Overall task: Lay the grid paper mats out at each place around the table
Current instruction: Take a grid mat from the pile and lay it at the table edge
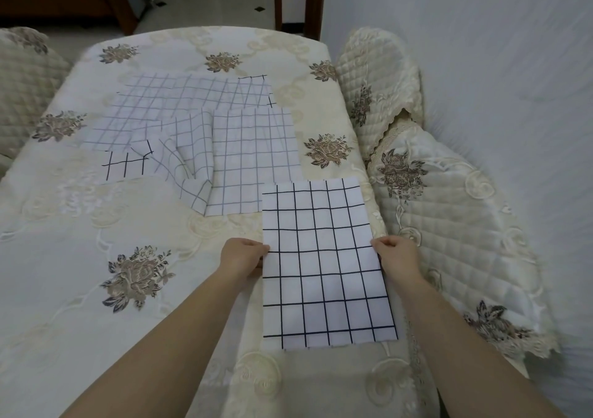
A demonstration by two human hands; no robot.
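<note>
A white grid mat [324, 263] with dark lines lies near the table's right edge, in front of me. My left hand [244, 255] pinches its left edge and my right hand [396, 257] pinches its right edge. Farther back, a loose pile of several more grid mats [199, 128] is spread over the middle of the table, some overlapping and one crumpled and folded [189, 160]. The table [96, 225] wears a cream cloth with brown flower patterns.
Chairs with quilted cream covers stand at the right [449, 209], far right [378, 96] and far left [22, 74] of the table. A white wall [513, 64] runs close along the right. Dark wooden posts [314, 0] stand beyond the far end.
</note>
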